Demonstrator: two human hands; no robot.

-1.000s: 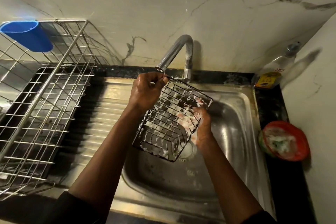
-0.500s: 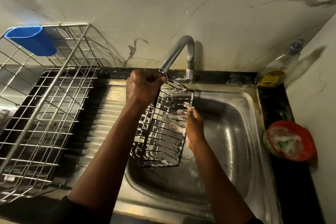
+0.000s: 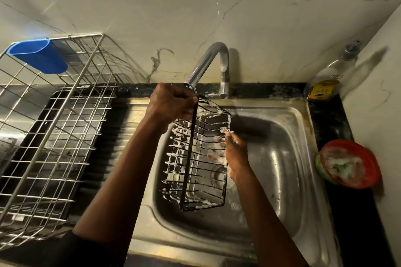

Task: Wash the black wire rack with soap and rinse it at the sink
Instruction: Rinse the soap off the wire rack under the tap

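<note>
Head view: the black wire rack (image 3: 189,154) hangs in the middle of the frame, directly over the basin of the steel sink (image 3: 282,158). It is stood on end, its long side running down the picture. The left hand (image 3: 171,104) is clenched round the rack's top edge, just under the spout of the tap (image 3: 208,60). That grip likely carries the whole weight and keeps the rack over the basin so the suds drip into it.

The right hand (image 3: 235,154) is at the rack's right wall, about halfway down. Its soapy fingers (image 3: 217,139) look stretched out and laid against the wires rather than curled round them, and I can make out nothing held in them. This reads as rubbing soap along that wall by hand. White lather clings to the wire tips on the left wall and along the bottom rim.

No water shows at the spout, so I judge that soaping is under way and rinsing is not yet begun.

At the right edge of the frame a red bowl (image 3: 349,163) with foamy contents sits on the dark counter, near enough to take more soap from. A bottle (image 3: 325,84) stands in the corner above it. On the left is a silver drying basket (image 3: 65,136) with a blue cup (image 3: 39,58) hooked on its rim.
</note>
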